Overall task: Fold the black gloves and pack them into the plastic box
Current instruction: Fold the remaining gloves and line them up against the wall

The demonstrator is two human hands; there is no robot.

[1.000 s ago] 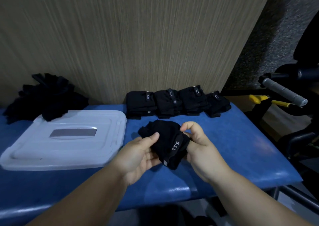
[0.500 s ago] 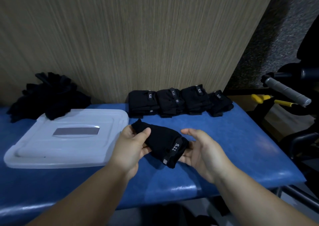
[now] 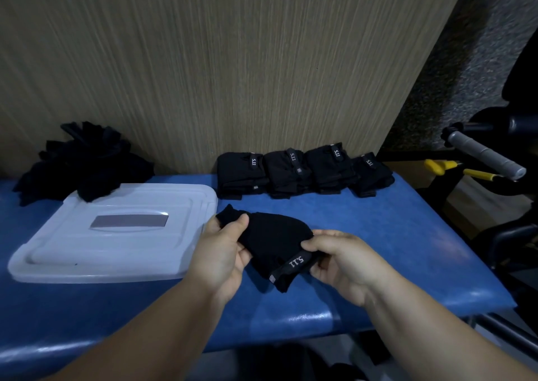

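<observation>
Soft black knit glove (image 3: 273,243), pinched betw. left hand (image 3: 222,254), right hand (image 3: 339,259)

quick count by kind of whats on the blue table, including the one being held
folded glove bundles: 4
held black glove: 1
loose black glove pile: 1 (gloves in it cannot be counted)
white plastic box lid: 1
total: 7

One camera sits on my head. It looks forward and down, close to my left hand (image 3: 223,253) and right hand (image 3: 341,261), wall (image 3: 233,74) at 12 o'clock.
</observation>
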